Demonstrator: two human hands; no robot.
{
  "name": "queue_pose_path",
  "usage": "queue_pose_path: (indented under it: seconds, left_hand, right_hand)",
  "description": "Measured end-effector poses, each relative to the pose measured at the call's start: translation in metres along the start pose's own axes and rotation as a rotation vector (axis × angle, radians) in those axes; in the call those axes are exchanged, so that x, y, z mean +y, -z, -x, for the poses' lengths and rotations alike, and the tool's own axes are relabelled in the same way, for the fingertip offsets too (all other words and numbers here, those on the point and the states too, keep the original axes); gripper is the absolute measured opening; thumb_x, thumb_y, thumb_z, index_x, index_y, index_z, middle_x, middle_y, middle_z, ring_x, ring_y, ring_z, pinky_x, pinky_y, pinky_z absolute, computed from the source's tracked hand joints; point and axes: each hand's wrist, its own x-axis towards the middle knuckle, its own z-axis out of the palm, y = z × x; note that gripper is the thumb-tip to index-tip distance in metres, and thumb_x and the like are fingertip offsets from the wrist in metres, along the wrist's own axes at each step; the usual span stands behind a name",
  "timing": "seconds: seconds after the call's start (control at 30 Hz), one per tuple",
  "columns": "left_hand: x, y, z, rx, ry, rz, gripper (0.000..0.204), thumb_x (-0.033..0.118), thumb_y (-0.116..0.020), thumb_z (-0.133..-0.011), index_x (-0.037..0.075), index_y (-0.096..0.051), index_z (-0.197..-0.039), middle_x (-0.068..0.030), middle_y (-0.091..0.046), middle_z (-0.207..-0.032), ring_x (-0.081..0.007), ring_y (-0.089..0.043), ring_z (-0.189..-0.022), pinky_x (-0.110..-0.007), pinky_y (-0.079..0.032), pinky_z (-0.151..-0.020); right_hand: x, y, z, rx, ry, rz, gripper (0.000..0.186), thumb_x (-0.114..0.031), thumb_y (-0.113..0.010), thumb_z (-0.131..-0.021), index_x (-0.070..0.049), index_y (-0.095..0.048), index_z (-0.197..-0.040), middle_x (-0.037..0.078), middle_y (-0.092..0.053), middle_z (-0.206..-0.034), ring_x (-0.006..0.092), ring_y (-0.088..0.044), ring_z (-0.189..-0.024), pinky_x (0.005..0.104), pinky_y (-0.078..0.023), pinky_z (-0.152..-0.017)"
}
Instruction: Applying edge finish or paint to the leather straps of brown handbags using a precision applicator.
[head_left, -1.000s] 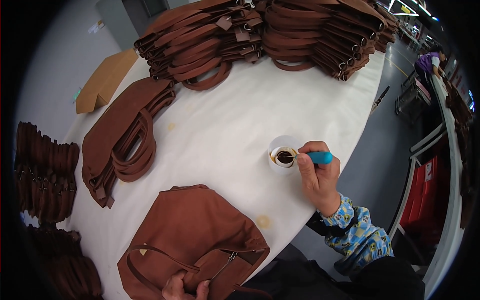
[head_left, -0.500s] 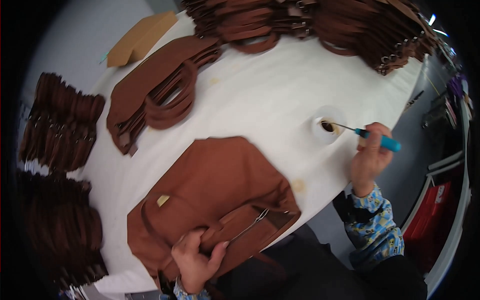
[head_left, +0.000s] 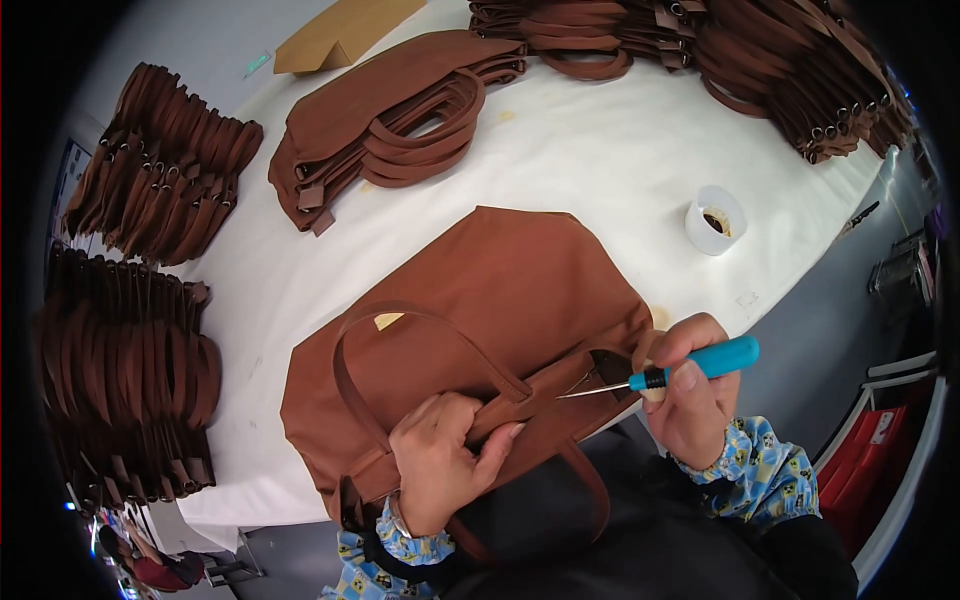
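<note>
A brown handbag (head_left: 520, 290) lies on its side on the white-covered table, its top opening toward me. My left hand (head_left: 440, 455) is closed on the bag's top edge, beside the base of the upright handle (head_left: 425, 310), with the thumb along the edge. My right hand (head_left: 693, 390) grips an awl (head_left: 715, 357) by its turquoise handle. Its thin metal shaft points left, and the tip is at the bag's top edge close to the handle base; whether it touches cannot be told. A second handle (head_left: 590, 490) hangs down on my side.
A translucent cup (head_left: 708, 235) with dark brown liquid stands beyond my right hand. Several folded brown bags (head_left: 390, 110) lie farther back. Stacks of brown bags (head_left: 130, 370) line the left, with more (head_left: 790, 70) at the far right. A cardboard piece (head_left: 345, 35) lies at the back.
My right hand has brought the awl from the cup back to the bag's top edge. The near-side handle now stands up in an arch, and my left hand still grips the edge. The view has shifted.
</note>
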Motion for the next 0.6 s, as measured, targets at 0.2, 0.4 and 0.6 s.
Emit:
queue_pose_path:
  seconds: [0.2,0.4,0.6]
  left_hand:
    - [-0.0004,-0.0007,0.0005,0.001,0.001,-0.025,0.028,0.017,-0.075,-0.061,0.002,-0.051,-0.066,-0.0109,-0.047,-0.057,-0.0289,-0.049,-0.052,-0.035,-0.038,-0.047]
    - [-0.0019,-0.0005,-0.0007,-0.001,-0.016,-0.034,0.028,0.018,-0.075,-0.061,0.003,-0.052,-0.067,-0.0102,-0.048,-0.058,-0.029,-0.05,-0.053,-0.035,-0.039,-0.048]
    - [-0.0028,-0.0004,-0.0001,0.01,-0.035,-0.037,0.029,0.019,-0.075,-0.061,0.003,-0.052,-0.069,-0.0102,-0.05,-0.06,-0.0293,-0.051,-0.054,-0.035,-0.04,-0.048]
  right_hand:
    - [0.0014,-0.0031,0.0008,-0.013,-0.026,0.113,0.012,-0.009,-0.056,-0.084,0.0,-0.049,-0.086,0.003,-0.051,-0.069,0.0051,-0.046,-0.054,0.0179,-0.038,-0.05]
    - [0.0011,-0.0075,-0.0015,-0.041,-0.028,0.196,0.01,-0.007,-0.057,-0.083,0.0,-0.05,-0.087,0.004,-0.052,-0.071,0.0051,-0.046,-0.057,0.0182,-0.037,-0.051]
    - [0.0019,-0.0071,0.0003,-0.071,-0.035,0.281,0.01,-0.006,-0.057,-0.082,0.001,-0.051,-0.087,0.004,-0.054,-0.074,0.0057,-0.046,-0.062,0.0195,-0.037,-0.054]
